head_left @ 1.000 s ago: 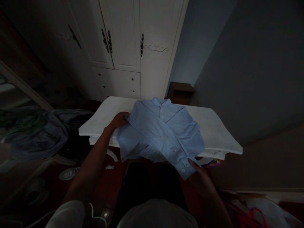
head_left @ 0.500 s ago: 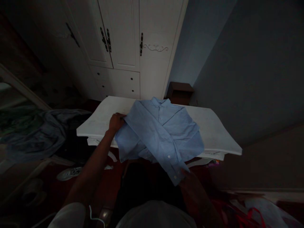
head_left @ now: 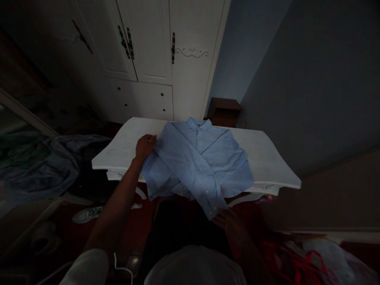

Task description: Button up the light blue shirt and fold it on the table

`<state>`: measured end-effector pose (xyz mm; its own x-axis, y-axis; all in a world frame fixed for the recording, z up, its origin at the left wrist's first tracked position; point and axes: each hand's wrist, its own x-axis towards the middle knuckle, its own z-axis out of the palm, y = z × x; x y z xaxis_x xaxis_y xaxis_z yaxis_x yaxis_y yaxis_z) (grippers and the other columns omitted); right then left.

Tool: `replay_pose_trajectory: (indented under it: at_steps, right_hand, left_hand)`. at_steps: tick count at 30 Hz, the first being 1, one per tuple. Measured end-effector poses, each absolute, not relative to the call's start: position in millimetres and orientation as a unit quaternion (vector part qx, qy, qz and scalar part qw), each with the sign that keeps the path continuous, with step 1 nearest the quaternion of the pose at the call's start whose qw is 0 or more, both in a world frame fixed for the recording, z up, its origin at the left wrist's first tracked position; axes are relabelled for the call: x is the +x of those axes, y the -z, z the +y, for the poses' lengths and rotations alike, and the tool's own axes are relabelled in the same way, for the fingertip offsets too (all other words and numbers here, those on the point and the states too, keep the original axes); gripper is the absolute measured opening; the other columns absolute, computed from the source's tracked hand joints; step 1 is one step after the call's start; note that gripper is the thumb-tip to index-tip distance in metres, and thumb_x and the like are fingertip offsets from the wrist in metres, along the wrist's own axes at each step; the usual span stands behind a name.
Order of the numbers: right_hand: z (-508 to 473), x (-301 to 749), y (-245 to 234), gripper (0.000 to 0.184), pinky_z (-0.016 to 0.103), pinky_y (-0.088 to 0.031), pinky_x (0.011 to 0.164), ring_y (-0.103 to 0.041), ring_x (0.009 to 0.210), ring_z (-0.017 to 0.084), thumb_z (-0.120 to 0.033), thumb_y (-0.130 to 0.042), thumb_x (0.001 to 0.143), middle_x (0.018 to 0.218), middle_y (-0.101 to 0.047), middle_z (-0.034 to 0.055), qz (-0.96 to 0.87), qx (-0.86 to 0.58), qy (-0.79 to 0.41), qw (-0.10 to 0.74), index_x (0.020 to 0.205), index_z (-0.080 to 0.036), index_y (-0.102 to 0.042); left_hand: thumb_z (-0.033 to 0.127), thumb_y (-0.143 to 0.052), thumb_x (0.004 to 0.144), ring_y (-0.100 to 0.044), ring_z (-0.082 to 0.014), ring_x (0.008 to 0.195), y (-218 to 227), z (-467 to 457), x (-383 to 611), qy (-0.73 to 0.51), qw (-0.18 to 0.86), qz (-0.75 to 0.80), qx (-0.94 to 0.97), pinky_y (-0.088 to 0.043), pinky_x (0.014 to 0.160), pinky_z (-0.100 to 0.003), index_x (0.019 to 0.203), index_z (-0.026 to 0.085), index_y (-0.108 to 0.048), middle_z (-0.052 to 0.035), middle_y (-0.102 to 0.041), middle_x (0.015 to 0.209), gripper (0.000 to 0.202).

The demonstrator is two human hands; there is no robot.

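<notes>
A light blue button-up shirt (head_left: 190, 158) lies on a white table, its collar at the far edge and its lower part hanging over the near edge. One sleeve crosses the front diagonally, its buttoned cuff (head_left: 212, 209) pointing toward me past the table edge. My left hand (head_left: 145, 146), with a ring on one finger, is curled at the shirt's left folded edge and appears to pinch the cloth; the thumb is hidden. Beside the cuff's lower end is my right hand (head_left: 230, 221), its fingers stretched out and slightly apart, dim in the shadow.
The white table (head_left: 276, 162) has curved edges. Behind it stand a white wardrobe (head_left: 190, 87) and a small brown cabinet (head_left: 225, 113). Clothes (head_left: 50, 166) are heaped at the left, near a shoe (head_left: 87, 214). Red and white bags (head_left: 317, 257) lie at the lower right.
The cuff has shifted left and away from me, and my right hand has come left with it, its fingers spreading. My left hand has risen slightly at the fold.
</notes>
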<state>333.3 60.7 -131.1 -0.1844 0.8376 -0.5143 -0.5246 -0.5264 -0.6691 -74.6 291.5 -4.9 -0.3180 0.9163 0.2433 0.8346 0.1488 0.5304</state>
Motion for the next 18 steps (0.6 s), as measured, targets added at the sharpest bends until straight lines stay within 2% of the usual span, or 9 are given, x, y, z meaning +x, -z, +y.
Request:
replay_pose_trajectory:
  at_steps: [3, 8, 11, 14, 18]
  right_hand:
    - [60.5, 331.7, 128.9, 0.031, 0.053, -0.049, 0.095, -0.072, 0.088, 0.028, -0.038, -0.089, 0.057, 0.094, -0.075, 0.0050, -0.183, -0.456, -0.741, 0.457, 0.079, -0.024, -0.072]
    - [61.4, 340.8, 132.4, 0.035, 0.051, -0.052, 0.090, -0.072, 0.083, 0.030, -0.045, -0.089, 0.052, 0.087, -0.075, 0.0046, -0.213, -0.491, -0.709, 0.460, 0.074, -0.025, -0.071]
    - [64.2, 348.2, 136.5, 0.034, 0.051, -0.051, 0.093, -0.071, 0.086, 0.031, -0.044, -0.088, 0.055, 0.089, -0.075, 0.0056, -0.248, -0.511, -0.689, 0.451, 0.076, -0.025, -0.071]
    - [67.7, 349.1, 139.6, 0.035, 0.051, -0.050, 0.094, -0.071, 0.085, 0.030, -0.045, -0.088, 0.055, 0.086, -0.075, 0.0063, -0.270, -0.523, -0.685, 0.430, 0.078, -0.024, -0.072]
    - [70.7, 343.7, 144.4, 0.038, 0.051, -0.049, 0.094, -0.071, 0.089, 0.031, -0.045, -0.086, 0.062, 0.096, -0.075, 0.0103, -0.297, -0.526, -0.696, 0.389, 0.087, -0.020, -0.073]
  left_hand:
    - [0.046, -0.060, 0.082, -0.064, -0.0245, 0.104, 4.9, 306.8, -68.6, -0.256, 0.113, 0.755, 0.592, -0.048, 0.089, -0.032, 0.120, 0.014, -0.064, -0.0116, -0.070, 0.112, 0.049]
    - [0.038, -0.074, 0.069, -0.063, -0.0282, 0.106, 7.4, 334.2, -73.0, -0.198, 0.146, 0.777, 0.579, -0.050, 0.088, -0.033, 0.102, 0.017, -0.072, -0.0108, -0.069, 0.114, 0.039]
    - [0.033, -0.072, 0.069, -0.064, -0.0279, 0.104, 6.8, 344.9, -79.8, -0.198, 0.156, 0.786, 0.564, -0.050, 0.087, -0.033, 0.094, 0.017, -0.074, -0.0093, -0.072, 0.108, 0.030]
    - [0.027, -0.064, 0.075, -0.065, -0.0287, 0.105, 6.4, 348.7, -82.2, -0.209, 0.152, 0.804, 0.536, -0.051, 0.088, -0.034, 0.096, 0.016, -0.074, -0.0107, -0.072, 0.109, 0.026]
    - [0.027, -0.054, 0.082, -0.063, -0.0371, 0.108, 7.7, 345.9, -79.1, -0.231, 0.129, 0.833, 0.487, -0.051, 0.087, -0.047, 0.110, 0.010, -0.069, -0.0231, -0.066, 0.118, 0.036]
